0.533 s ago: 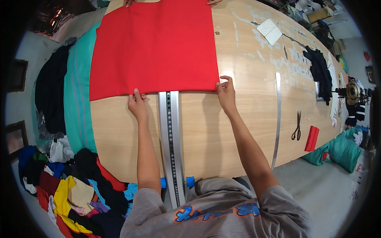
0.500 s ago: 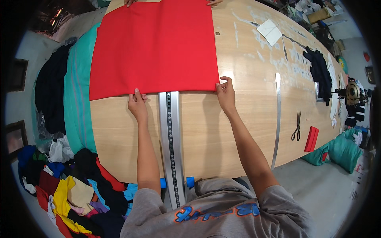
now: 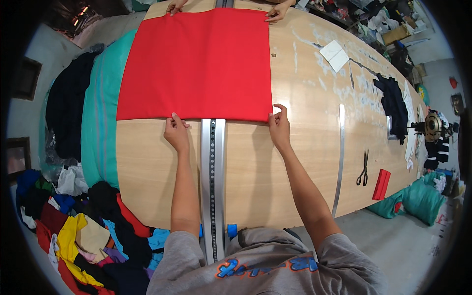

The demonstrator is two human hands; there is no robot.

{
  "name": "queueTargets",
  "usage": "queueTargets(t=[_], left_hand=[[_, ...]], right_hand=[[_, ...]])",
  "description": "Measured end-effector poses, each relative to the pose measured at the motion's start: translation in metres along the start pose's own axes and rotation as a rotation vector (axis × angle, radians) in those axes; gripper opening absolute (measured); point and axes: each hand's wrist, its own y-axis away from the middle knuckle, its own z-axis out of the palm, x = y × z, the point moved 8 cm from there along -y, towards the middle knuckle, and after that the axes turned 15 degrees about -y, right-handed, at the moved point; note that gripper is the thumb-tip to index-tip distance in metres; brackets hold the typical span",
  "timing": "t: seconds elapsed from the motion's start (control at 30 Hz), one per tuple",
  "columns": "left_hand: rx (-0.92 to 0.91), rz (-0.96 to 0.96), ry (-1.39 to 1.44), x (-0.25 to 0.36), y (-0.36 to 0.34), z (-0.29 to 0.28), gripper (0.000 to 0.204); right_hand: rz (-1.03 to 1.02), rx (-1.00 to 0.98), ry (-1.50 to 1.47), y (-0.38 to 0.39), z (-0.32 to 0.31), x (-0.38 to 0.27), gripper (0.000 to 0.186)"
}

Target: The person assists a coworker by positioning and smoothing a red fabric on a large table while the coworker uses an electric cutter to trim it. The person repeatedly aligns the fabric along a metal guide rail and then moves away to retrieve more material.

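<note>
A red fabric panel [image 3: 196, 64] is spread over the table, its near edge toward me. My left hand [image 3: 177, 132] pinches that near edge left of a metal rail. At the near right corner, my right hand [image 3: 279, 129] grips the fabric between thumb and fingers. Across the table, another person's hand [image 3: 175, 7] touches the far left part of the panel, and their other hand [image 3: 278, 12] is at its far right corner. The silver rail [image 3: 219, 182], with a row of dark holes, runs beneath the fabric and shows again beyond its far edge.
Green fabric [image 3: 101, 123] covers the table's left end, beside a heap of coloured cloth [image 3: 88, 236]. To the right lie a long metal ruler [image 3: 340, 157], black scissors [image 3: 364, 169], a red block-like object [image 3: 381, 184], white paper [image 3: 334, 55] and dark cloth [image 3: 393, 101].
The view has shifted, so the table sits lower in the picture. The panel's far edge and more of the other person's hands now show. Both my hands keep their hold.
</note>
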Motion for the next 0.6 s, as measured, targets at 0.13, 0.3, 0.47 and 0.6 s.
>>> queueTargets(t=[0.13,0.3,0.47,0.6], left_hand=[[0.006,-0.010,-0.017,0.008,0.004,0.001,0.038],[0.020,-0.052,0.109,0.021,0.010,0.000,0.026],[-0.048,-0.061,0.386,-0.037,0.020,-0.015,0.030],[-0.195,-0.002,0.287,0.003,0.122,-0.032,0.023]], right_hand=[[0.020,0.013,0.017,-0.001,-0.002,0.007,0.040],[0.050,0.037,0.056,0.025,-0.026,0.010,0.027],[-0.034,-0.159,0.260,0.100,-0.058,0.046,0.016],[-0.002,-0.262,0.433,0.206,-0.125,0.063,0.012]])
